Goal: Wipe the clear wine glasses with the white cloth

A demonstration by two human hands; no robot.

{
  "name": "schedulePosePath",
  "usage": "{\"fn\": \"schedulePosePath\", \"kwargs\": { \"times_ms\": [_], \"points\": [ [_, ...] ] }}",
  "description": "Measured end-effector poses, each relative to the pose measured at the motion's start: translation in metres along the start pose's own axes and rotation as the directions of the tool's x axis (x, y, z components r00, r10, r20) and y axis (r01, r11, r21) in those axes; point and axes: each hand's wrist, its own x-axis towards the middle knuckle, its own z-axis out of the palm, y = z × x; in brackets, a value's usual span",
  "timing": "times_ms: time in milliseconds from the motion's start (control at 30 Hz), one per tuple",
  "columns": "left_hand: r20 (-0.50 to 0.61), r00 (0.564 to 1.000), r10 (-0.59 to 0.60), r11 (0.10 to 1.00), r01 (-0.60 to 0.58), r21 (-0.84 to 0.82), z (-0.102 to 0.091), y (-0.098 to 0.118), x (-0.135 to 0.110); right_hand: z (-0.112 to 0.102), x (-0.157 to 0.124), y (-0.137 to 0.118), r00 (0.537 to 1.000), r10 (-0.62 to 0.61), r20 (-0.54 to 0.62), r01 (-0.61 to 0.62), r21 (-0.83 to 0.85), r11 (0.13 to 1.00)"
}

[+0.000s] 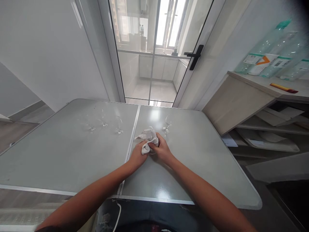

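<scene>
Just right of the table's middle seam, both hands meet around a stemmed glass [149, 135] wrapped partly in a white cloth [145, 149]. My left hand [138, 154] is closed with the cloth bunched at its fingers. My right hand [162, 149] grips the glass and cloth from the right side, its thumb across the front. The glass is tilted, its bowl away from me, and much of it is covered by fingers and cloth. A clear stemmed glass [168, 121] stands upright beyond my right hand. On the left half stand another glass [119, 124] and two more glasses [103, 120] farther left.
The grey folding table [72, 154] has a metal-edged seam across it. A glass door [154, 64] with a black handle [196, 57] lies behind. At right, a wooden shelf [243, 96] holds plastic bottles [267, 58], a yellow-red tube [283, 88] and trays.
</scene>
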Motion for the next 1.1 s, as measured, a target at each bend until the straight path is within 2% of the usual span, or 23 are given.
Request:
{"fn": "schedulePosePath", "kwargs": {
  "times_ms": [67,133,200,267,333,433,500,533,633,700,733,767,800,867,900,967,1033,1067,1100],
  "points": [
    [-0.01,0.995,0.103,0.986,-0.101,0.132,-0.001,0.002,0.0,-0.002,0.0,0.0,1.0,-0.012,-0.019,0.01,-0.083,0.996],
    [-0.03,0.988,0.149,0.97,-0.141,0.198,-0.004,0.005,-0.001,-0.006,0.001,0.0,0.998,-0.019,-0.066,0.011,-0.129,0.992],
    [-0.126,0.984,0.123,0.974,-0.095,0.208,-0.009,0.007,-0.001,-0.011,0.002,0.001,0.993,-0.016,-0.118,-0.001,-0.142,0.99],
    [-0.27,0.961,0.059,0.987,-0.015,0.162,-0.015,0.006,0.001,-0.017,0.004,0.002,0.994,0.026,-0.102,-0.039,-0.12,0.992],
    [-0.329,0.944,-0.021,0.999,0.028,0.017,-0.019,0.002,0.005,-0.021,0.004,0.002,0.994,0.103,0.023,-0.1,-0.101,0.99],
    [-0.168,0.981,-0.093,0.962,0.045,-0.269,-0.02,-0.004,0.012,-0.023,0.002,0.001,0.942,0.192,0.274,-0.155,-0.151,0.976],
    [-0.097,0.989,-0.108,0.935,0.068,-0.348,-0.019,-0.006,0.014,-0.023,0.0,-0.002,0.918,0.201,0.342,-0.119,-0.246,0.962],
    [-0.109,0.986,-0.124,0.935,0.079,-0.346,-0.018,-0.005,0.013,-0.023,0.0,-0.003,0.925,0.188,0.331,-0.082,-0.308,0.948],
    [-0.256,0.951,-0.171,0.954,0.095,-0.285,-0.018,0.001,0.009,-0.024,-0.002,-0.007,0.974,0.053,0.222,0.079,-0.546,0.834],
    [-0.327,0.93,-0.168,0.963,0.083,-0.256,-0.019,0.007,0.006,-0.023,-0.003,-0.008,0.981,-0.071,0.182,0.175,-0.659,0.732],
    [-0.334,0.93,-0.155,0.966,0.071,-0.249,-0.02,0.009,0.005,-0.022,-0.004,-0.008,0.979,-0.104,0.178,0.198,-0.674,0.711],
    [-0.325,0.936,-0.136,0.968,0.055,-0.246,-0.021,0.011,0.005,-0.021,-0.005,-0.008,0.979,-0.105,0.177,0.197,-0.657,0.728],
    [-0.302,0.946,-0.115,0.968,0.039,-0.247,-0.021,0.012,0.005,-0.021,-0.005,-0.009,0.981,-0.072,0.181,0.168,-0.601,0.782],
    [-0.232,0.97,-0.076,0.959,0.007,-0.282,-0.023,0.012,0.007,-0.02,-0.007,-0.01,0.967,0.067,0.247,0.034,-0.382,0.924],
    [-0.194,0.979,-0.062,0.948,-0.003,-0.32,-0.024,0.011,0.008,-0.02,-0.008,-0.011,0.938,0.14,0.316,-0.061,-0.246,0.967],
    [-0.127,0.99,-0.057,0.906,-0.002,-0.423,-0.025,0.008,0.01,-0.02,-0.009,-0.013,0.852,0.235,0.467,-0.25,-0.031,0.968],
    [-0.092,0.992,-0.09,0.858,0.03,-0.513,-0.024,0.003,0.012,-0.019,-0.01,-0.013,0.795,0.276,0.54,-0.347,0.032,0.937],
    [-0.093,0.989,-0.117,0.845,0.05,-0.532,-0.024,0.002,0.013,-0.018,-0.01,-0.012,0.797,0.284,0.533,-0.335,-0.002,0.942],
    [-0.106,0.984,-0.145,0.846,0.068,-0.53,-0.023,0.0,0.013,-0.017,-0.01,-0.012,0.824,0.284,0.489,-0.28,-0.084,0.956]
  ]
}}
